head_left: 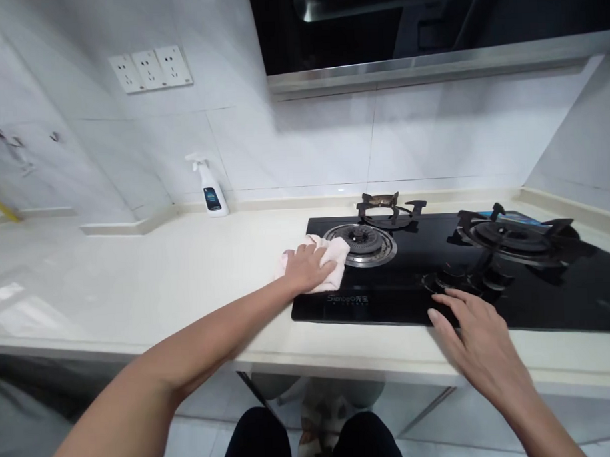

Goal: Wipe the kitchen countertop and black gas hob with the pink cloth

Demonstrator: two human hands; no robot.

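My left hand (306, 267) presses a pale pink cloth (340, 255) onto the left edge of the black gas stove (408, 305), its fingers curled over the fabric. The cloth touches the metal ring of the left burner (364, 243), which has no pot support on it. That pot support (392, 212) sits at the stove's back edge. My right hand (476, 326) is open with nothing in it, above the stove's front edge, fingertips close to the control knobs (451, 277). Whether they touch the glass I cannot tell.
A white spray bottle (214, 192) stands against the wall at the back left of the pale countertop (187, 279). The right burner (515, 238) carries its pot support. A dark range hood (428, 24) overhangs the stove. Wall sockets (150, 68) are at upper left.
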